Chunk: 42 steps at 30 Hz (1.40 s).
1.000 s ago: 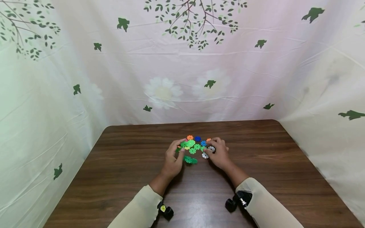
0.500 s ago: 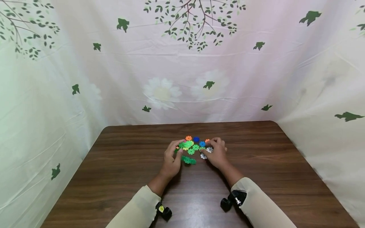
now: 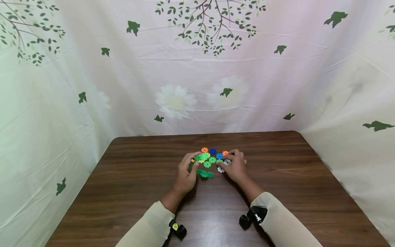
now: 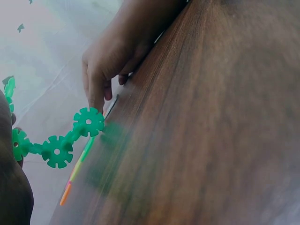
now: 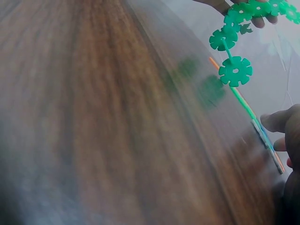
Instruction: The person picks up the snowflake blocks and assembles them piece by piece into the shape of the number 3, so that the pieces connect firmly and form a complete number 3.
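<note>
My left hand (image 3: pixel 186 175) holds a curved chain of green interlocking flower discs (image 3: pixel 205 174). The chain's lower discs (image 4: pixel 57 151) hang above the tabletop in the left wrist view. Fingertips of the left hand (image 5: pixel 258 22) show behind the chain's far end in the right wrist view. Over loose discs at the right of the group lies my right hand (image 3: pixel 236 168), its thumb and forefinger pointing down close to a green disc (image 3: pixel 219 160) and a grey-white disc (image 3: pixel 220 169). Whether it touches them is hard to tell.
Flat on the dark wooden table (image 3: pixel 139 192) lie loose discs: an orange disc (image 3: pixel 204 150), a dark blue disc (image 3: pixel 213 151), a lighter blue disc (image 3: pixel 219 156) and several green ones. A printed cloth (image 3: pixel 191 68) surrounds the table's back and sides.
Both hands and the discs keep almost the same places. Only the head view has shifted slightly.
</note>
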{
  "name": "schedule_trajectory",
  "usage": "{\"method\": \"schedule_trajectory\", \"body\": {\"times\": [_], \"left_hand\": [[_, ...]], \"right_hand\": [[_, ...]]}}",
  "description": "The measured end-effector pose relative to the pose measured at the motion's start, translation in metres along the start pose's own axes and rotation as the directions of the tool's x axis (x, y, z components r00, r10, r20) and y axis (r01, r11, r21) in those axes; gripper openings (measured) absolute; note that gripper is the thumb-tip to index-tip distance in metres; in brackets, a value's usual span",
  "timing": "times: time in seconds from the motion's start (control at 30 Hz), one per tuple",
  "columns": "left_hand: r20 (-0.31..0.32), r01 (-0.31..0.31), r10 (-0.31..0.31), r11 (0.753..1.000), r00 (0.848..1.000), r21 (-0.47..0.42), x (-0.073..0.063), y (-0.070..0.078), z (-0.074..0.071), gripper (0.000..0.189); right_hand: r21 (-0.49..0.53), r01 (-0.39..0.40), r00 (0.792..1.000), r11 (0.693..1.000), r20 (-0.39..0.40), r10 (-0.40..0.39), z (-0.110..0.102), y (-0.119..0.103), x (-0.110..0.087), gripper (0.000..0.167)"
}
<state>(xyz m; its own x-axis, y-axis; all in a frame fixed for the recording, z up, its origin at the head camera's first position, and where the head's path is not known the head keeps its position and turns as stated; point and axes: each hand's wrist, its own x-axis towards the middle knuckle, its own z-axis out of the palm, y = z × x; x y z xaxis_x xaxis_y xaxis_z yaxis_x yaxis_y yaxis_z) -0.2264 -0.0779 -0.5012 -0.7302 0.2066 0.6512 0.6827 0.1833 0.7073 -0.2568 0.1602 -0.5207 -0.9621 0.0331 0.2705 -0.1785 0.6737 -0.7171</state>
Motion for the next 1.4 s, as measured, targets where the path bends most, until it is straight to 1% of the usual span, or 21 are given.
{"method": "schedule_trajectory", "body": {"times": [0.1, 0.3, 0.5, 0.63, 0.77, 0.9, 1.1, 1.2, 1.4], "left_hand": [[-0.012, 0.0, -0.001, 1.0, 1.0, -0.005, 0.0001, 0.0014, 0.0, 0.038], [-0.043, -0.049, 0.049, 0.999, 0.998, -0.012, 0.0009, 0.0013, 0.0007, 0.039], [-0.043, -0.044, 0.043, 0.999, 0.998, -0.012, 0.0009, 0.0, 0.0013, 0.039], [-0.048, -0.039, 0.038, 0.999, 0.998, -0.01, 0.0005, -0.0012, 0.0018, 0.039], [-0.046, -0.031, 0.03, 0.999, 0.998, -0.021, 0.0004, -0.0012, 0.0024, 0.038], [-0.038, -0.031, 0.03, 0.999, 0.999, -0.025, 0.0002, -0.0004, 0.002, 0.037], [-0.036, -0.002, 0.001, 1.0, 0.999, -0.015, 0.0004, 0.0008, 0.0011, 0.038], [-0.037, -0.011, 0.011, 1.0, 0.999, -0.002, 0.0007, 0.0002, 0.0012, 0.038], [-0.035, -0.007, 0.007, 1.0, 0.999, 0.009, 0.0, -0.0015, 0.0019, 0.045]], "right_hand": [[-0.002, 0.003, 1.0, 1.0, -0.002, -0.003, 0.0003, -0.0005, -0.0004, 0.036], [-0.027, -0.004, 1.0, 1.0, 0.014, 0.005, 0.0005, -0.0019, -0.0006, 0.034], [-0.029, -0.023, 1.0, 0.999, 0.018, 0.024, -0.0001, -0.0038, 0.0, 0.034], [-0.033, -0.035, 0.999, 0.999, 0.037, 0.036, -0.0003, -0.0038, -0.0002, 0.034], [-0.032, -0.028, 0.999, 0.999, 0.046, 0.029, -0.0004, -0.0025, -0.0006, 0.031], [-0.002, -0.006, 0.999, 1.0, 0.034, 0.006, -0.0008, -0.0018, -0.0016, 0.026], [0.069, 0.027, 0.999, 0.997, 0.015, -0.028, -0.0013, -0.0011, -0.0011, 0.02], [0.114, 0.027, 1.0, 0.993, 0.012, -0.028, -0.0025, -0.0021, -0.0006, 0.02], [0.139, 0.029, 0.999, 0.99, 0.015, -0.031, -0.0049, -0.0035, -0.0025, 0.02]]}}
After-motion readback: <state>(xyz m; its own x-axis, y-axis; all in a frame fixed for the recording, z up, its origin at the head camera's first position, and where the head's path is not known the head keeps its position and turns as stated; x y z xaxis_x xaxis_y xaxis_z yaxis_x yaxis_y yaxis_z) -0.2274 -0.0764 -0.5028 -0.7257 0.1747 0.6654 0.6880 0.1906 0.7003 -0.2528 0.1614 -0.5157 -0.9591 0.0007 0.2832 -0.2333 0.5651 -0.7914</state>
